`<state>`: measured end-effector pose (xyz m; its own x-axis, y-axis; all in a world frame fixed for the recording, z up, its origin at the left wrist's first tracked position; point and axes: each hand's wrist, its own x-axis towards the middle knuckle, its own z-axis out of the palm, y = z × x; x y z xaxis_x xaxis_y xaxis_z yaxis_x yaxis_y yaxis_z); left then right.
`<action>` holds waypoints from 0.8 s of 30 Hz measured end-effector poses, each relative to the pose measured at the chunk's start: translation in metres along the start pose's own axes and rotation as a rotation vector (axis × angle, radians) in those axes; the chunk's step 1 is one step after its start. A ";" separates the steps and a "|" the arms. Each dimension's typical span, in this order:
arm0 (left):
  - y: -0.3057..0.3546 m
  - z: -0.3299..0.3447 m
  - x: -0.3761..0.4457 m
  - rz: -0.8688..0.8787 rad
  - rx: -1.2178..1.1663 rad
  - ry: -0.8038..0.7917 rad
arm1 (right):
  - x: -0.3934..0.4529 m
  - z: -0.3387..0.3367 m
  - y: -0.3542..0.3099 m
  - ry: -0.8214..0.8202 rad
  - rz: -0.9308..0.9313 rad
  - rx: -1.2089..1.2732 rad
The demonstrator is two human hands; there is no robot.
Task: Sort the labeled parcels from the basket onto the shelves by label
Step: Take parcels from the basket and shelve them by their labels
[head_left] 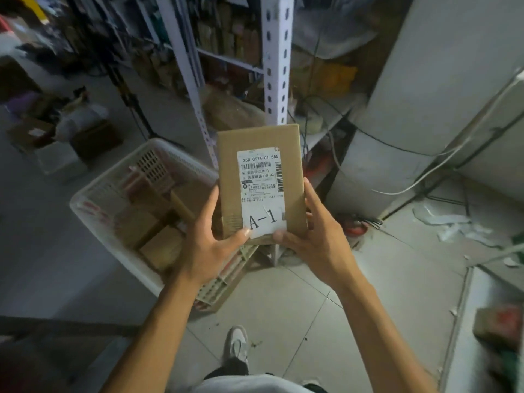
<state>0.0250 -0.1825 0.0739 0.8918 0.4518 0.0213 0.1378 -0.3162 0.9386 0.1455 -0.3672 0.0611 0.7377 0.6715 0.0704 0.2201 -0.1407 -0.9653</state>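
Note:
A flat brown cardboard parcel [286, 143] is held up in front of me, its white shipping label facing me and marked "A-1" near the bottom. My left hand [209, 239] grips its lower left edge, thumb on the label. My right hand [314, 236] grips the lower right edge, thumb at the bottom of the label. Below and to the left stands the white plastic basket [93, 222] on the floor, with several more brown parcels [158, 245] inside. A white perforated shelf upright [279, 61] rises just behind the parcel.
Shelves packed with goods [226, 38] stretch across the back. Loose boxes and bags [71, 126] lie on the floor at left. A large white cylinder [397, 109] with cables stands at right. Torn paper [453, 225] litters the tiled floor; my shoe [236, 344] is below.

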 end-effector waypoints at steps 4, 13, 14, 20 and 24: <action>0.029 0.046 0.000 0.062 0.019 -0.093 | -0.034 -0.044 0.005 0.102 -0.002 0.021; 0.119 0.209 0.018 0.268 -0.068 -0.433 | -0.146 -0.179 -0.015 0.628 0.023 -0.094; 0.131 0.226 0.018 0.293 -0.096 -0.484 | -0.159 -0.192 -0.018 0.692 0.036 -0.130; 0.222 0.342 0.002 0.530 -0.300 -0.904 | -0.260 -0.257 -0.059 1.132 0.139 -0.296; 0.269 0.417 -0.033 0.609 -0.450 -1.196 | -0.328 -0.275 -0.087 1.386 0.240 -0.451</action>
<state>0.2120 -0.6299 0.1822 0.6136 -0.6978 0.3695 -0.3396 0.1892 0.9213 0.0602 -0.7749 0.1915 0.7343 -0.5792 0.3539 -0.0085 -0.5293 -0.8484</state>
